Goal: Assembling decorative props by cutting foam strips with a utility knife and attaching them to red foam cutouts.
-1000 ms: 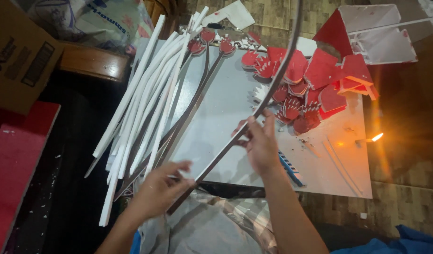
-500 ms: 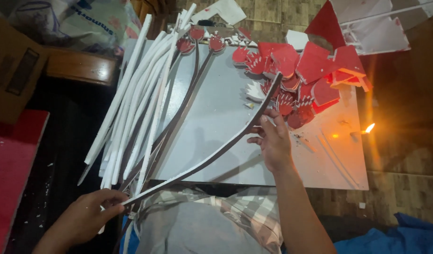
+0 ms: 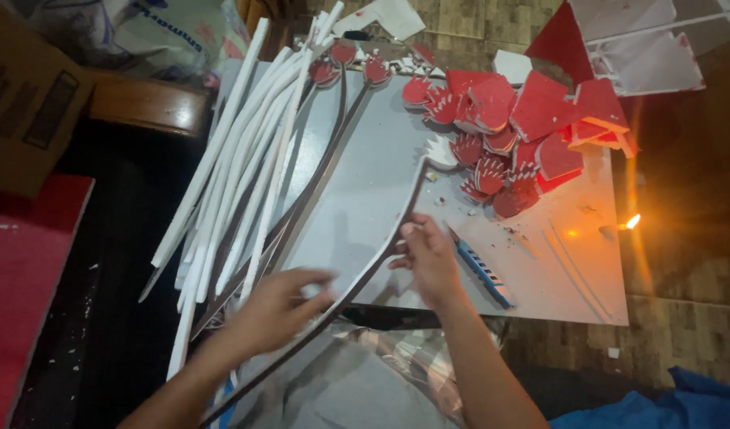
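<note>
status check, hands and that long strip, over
Left hand gripping the lower part of the long curved strip; right hand pinching it mid-length. Strip lies across the white board. Blue utility knife just right of the right hand.

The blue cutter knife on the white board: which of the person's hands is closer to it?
Right. The right hand is just beside the blue cutter knife, pinching the long dark strip. The left hand is farther off, lower down the same strip.

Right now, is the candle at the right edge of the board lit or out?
Lit. The candle shows a bright orange flame at its tip, and a warm glow spreads over the white board beside it.
</note>
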